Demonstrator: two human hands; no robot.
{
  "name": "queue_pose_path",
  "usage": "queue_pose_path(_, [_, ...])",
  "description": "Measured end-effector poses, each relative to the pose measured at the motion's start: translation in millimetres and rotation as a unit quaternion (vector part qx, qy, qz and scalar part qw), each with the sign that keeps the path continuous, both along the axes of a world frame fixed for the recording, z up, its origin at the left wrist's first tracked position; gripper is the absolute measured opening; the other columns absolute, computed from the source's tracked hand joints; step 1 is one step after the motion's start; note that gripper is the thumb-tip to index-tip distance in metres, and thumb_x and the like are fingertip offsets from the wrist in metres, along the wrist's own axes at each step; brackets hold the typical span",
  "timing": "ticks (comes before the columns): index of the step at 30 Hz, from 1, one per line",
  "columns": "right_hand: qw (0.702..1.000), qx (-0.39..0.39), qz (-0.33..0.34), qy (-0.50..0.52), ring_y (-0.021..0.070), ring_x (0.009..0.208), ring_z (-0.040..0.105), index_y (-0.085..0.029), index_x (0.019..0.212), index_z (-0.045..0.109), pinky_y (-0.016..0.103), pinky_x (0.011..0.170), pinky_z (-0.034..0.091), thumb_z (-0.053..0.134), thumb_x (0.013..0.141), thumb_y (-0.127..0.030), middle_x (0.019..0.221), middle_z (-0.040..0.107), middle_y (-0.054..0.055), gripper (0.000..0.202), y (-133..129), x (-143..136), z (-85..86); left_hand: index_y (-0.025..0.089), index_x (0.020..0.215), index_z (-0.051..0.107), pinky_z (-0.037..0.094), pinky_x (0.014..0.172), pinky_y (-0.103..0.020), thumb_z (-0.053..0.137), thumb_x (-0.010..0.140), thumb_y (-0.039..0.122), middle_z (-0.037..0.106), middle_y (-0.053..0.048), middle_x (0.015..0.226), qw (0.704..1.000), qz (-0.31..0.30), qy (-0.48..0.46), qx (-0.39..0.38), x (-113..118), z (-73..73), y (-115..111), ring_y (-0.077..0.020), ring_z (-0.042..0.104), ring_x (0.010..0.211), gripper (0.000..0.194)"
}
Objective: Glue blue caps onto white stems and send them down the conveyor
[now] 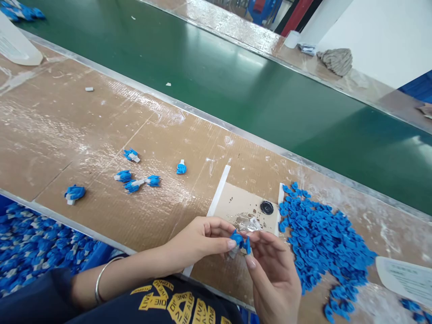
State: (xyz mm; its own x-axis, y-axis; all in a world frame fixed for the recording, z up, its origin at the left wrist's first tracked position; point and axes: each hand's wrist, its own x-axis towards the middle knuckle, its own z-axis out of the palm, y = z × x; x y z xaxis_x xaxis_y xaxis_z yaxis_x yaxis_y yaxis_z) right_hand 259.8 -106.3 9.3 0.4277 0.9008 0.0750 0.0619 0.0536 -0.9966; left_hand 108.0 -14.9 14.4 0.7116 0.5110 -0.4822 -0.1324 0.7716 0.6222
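My left hand (216, 236) pinches a small blue and grey plastic part (237, 238) between thumb and fingers. Close against it, my right hand (273, 265) grips a small blue plastic piece (248, 245) with thumb and forefinger. The two pieces meet or nearly meet; whether they are joined I cannot tell. Just beyond my fingers lies a pale card (241, 200) with wet-looking clear blotches and a round black cap (266, 207). To the right of my right hand spreads a large heap of small blue pieces (324, 238).
Several blue and grey parts (137, 184) lie scattered on the brown tabletop (101, 135). A bin of similar parts (37, 247) stands at lower left. A green conveyor belt (209, 85) runs behind the table. White bottle-like objects (405, 279) lie at the sides, and a crumpled cloth (335, 61) sits beyond.
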Motion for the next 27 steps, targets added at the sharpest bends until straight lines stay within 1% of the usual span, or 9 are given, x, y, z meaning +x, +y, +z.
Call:
queue_pose_path(5, [0.999,-0.011,-0.011,-0.040,0.0174,0.092,0.069,-0.025,0.116,0.061,0.029,0.080,0.058,0.070,0.084,-0.018,0.101,0.070,0.006,0.034,-1,-5,0.2,0.014,0.095,0.071,0.046,0.069,-0.024,0.084,0.070,0.033,0.071,-0.003,0.082,1.000,0.005,-0.007,-0.007,1,-2.7,-1,-0.0103,0.061,0.069,0.033])
queue_pose_path(10, [0.985,-0.014,-0.014,-0.170,0.0197,0.099,0.063,-0.024,0.118,0.058,0.036,0.086,0.056,0.068,0.086,-0.020,0.108,0.063,0.007,0.034,-4,-6,-5.1,0.014,0.094,0.071,0.048,0.073,-0.026,0.083,0.070,0.037,0.072,-0.003,0.083,1.000,0.015,0.022,0.002,1,-1.0,0,-0.0108,0.061,0.068,0.035])
queue_pose_path(12, [0.973,-0.011,-0.003,-0.228,0.0207,0.101,0.061,-0.023,0.118,0.057,0.038,0.087,0.055,0.066,0.086,-0.020,0.109,0.062,0.008,0.034,-3,-6,-6.4,0.014,0.093,0.071,0.047,0.073,-0.026,0.084,0.068,0.038,0.071,-0.003,0.082,0.999,0.017,0.032,0.001,1,-1.1,1,-0.0111,0.061,0.067,0.036])
queue_pose_path(15, [0.953,0.014,0.021,-0.302,0.0208,0.101,0.061,-0.023,0.118,0.056,0.038,0.086,0.055,0.064,0.088,-0.018,0.107,0.062,0.007,0.032,2,-7,-3.4,0.015,0.094,0.070,0.046,0.076,-0.028,0.084,0.067,0.035,0.070,-0.003,0.084,0.999,0.007,0.049,0.013,1,-4.2,1,-0.0133,0.061,0.074,0.037])
queue_pose_path(18, [0.935,0.043,0.067,-0.347,0.0187,0.105,0.061,-0.022,0.120,0.055,0.034,0.090,0.054,0.059,0.090,-0.013,0.108,0.063,0.006,0.032,6,-10,3.9,0.015,0.092,0.067,0.044,0.075,-0.028,0.084,0.065,0.029,0.067,-0.001,0.081,0.997,-0.017,0.059,0.045,2,-7.9,1,-0.0138,0.060,0.075,0.034])
queue_pose_path(21, [0.921,0.047,0.096,-0.376,0.0195,0.112,0.059,-0.021,0.123,0.054,0.035,0.095,0.051,0.059,0.091,-0.015,0.114,0.063,0.007,0.033,4,-4,9.0,0.015,0.087,0.066,0.043,0.072,-0.027,0.079,0.067,0.028,0.065,0.000,0.076,0.995,-0.025,0.066,0.072,-1,-7.8,3,-0.0124,0.058,0.071,0.028])
queue_pose_path(23, [0.912,0.033,0.067,-0.404,0.0202,0.110,0.060,-0.021,0.120,0.057,0.035,0.094,0.051,0.062,0.091,-0.019,0.114,0.064,0.008,0.029,-1,10,8.3,0.014,0.085,0.065,0.043,0.070,-0.027,0.076,0.069,0.029,0.064,0.000,0.074,0.990,-0.016,0.096,0.103,-6,-5.4,8,-0.0122,0.057,0.069,0.025])
queue_pose_path(25, [0.896,0.002,-0.009,-0.443,0.0205,0.101,0.063,-0.019,0.112,0.062,0.034,0.088,0.051,0.062,0.092,-0.023,0.108,0.067,0.008,0.020,-5,32,3.8,0.015,0.083,0.063,0.043,0.066,-0.027,0.073,0.069,0.031,0.064,0.000,0.072,0.979,0.008,0.137,0.149,-14,-2.8,13,-0.0123,0.057,0.066,0.023])
queue_pose_path(27, [0.870,-0.037,-0.091,-0.483,0.0217,0.092,0.065,-0.018,0.103,0.066,0.035,0.083,0.051,0.060,0.093,-0.029,0.100,0.069,0.008,0.016,-8,57,-3.7,0.016,0.085,0.063,0.043,0.063,-0.027,0.070,0.071,0.032,0.064,0.000,0.073,0.962,0.029,0.177,0.205,-26,-1.6,19,-0.0130,0.057,0.064,0.023])
